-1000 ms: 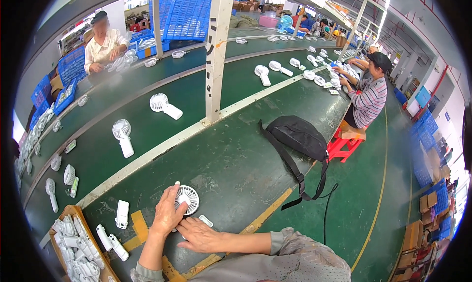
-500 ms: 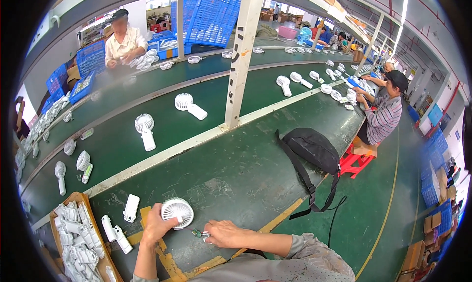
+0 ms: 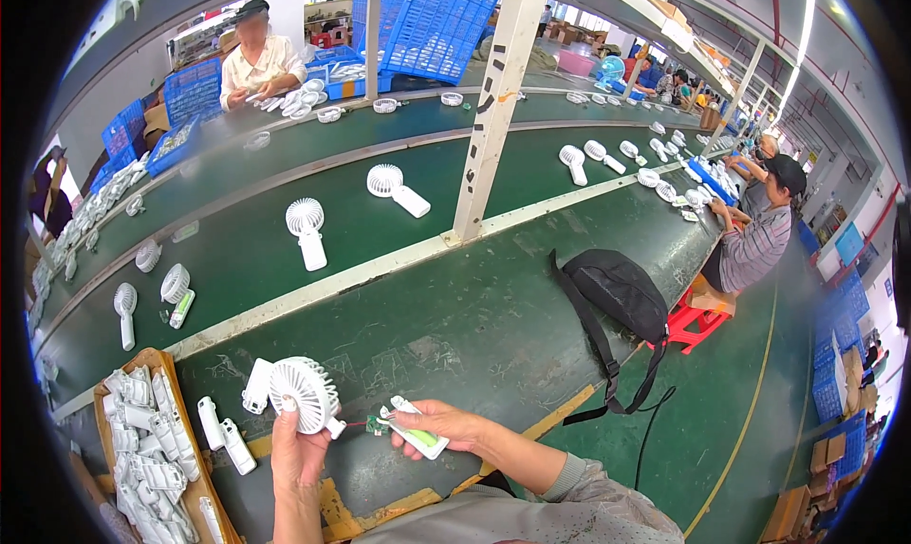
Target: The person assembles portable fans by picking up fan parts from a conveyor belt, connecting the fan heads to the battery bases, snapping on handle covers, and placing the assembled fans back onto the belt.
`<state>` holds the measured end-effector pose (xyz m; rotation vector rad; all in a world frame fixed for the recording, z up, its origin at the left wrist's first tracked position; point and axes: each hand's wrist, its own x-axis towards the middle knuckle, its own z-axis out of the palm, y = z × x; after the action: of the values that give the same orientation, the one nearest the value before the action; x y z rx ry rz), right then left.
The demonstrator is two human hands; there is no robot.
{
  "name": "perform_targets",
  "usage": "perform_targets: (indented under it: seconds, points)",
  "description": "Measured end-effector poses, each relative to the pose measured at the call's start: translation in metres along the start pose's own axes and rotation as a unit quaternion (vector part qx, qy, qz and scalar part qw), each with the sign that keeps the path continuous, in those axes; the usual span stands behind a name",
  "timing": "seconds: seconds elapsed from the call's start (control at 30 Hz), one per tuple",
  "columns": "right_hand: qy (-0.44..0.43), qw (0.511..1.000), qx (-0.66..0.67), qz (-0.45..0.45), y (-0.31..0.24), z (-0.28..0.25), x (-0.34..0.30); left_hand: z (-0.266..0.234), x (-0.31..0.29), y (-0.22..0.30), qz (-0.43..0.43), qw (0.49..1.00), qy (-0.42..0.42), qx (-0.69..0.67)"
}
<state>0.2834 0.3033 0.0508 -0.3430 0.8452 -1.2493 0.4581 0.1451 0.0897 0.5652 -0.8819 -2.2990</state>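
My left hand [image 3: 300,454] is closed on a round white fan head [image 3: 304,394], raised over the near edge of the bench. From its base a thin red wire runs to a small green circuit board [image 3: 377,424]. My right hand [image 3: 444,424] grips a white handle shell [image 3: 420,437] with a green, battery-like piece in it; the board hangs beside its end. Just behind the fan head lies a white handle part [image 3: 256,386]. Two more white handle parts [image 3: 226,435] rest to the left of my left hand.
A cardboard tray [image 3: 186,392] of white shells stands at the left. Fans [image 3: 306,233] lie on the green conveyor beyond the pale rail. A white post [image 3: 493,117] rises from that rail. A black bag [image 3: 617,293] sits at the right; co-workers sit farther along and across.
The fan head has been lifted and turned in my left hand. My right hand has turned, so the handle shell with the green piece now shows. My view has shifted slightly left.
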Motion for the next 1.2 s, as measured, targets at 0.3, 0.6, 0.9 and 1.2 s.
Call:
perform_targets:
  seconds: [0.3,0.6,0.9,1.2]
  points:
    - [0.063,0.989,-0.124,-0.043,0.008,0.007,0.026,0.045,-0.015,-0.016,0.023,0.991,-0.034,0.128]
    - [0.118,0.981,-0.130,-0.077,0.005,0.018,0.022,0.030,0.024,-0.039,0.067,0.987,0.055,0.134]
    - [0.096,0.986,-0.076,-0.116,0.019,0.022,0.019,0.024,0.022,-0.044,0.054,0.986,0.056,0.148]
    - [0.107,0.973,-0.176,-0.105,0.014,0.025,0.024,0.023,0.022,-0.042,0.020,0.988,0.049,0.143]
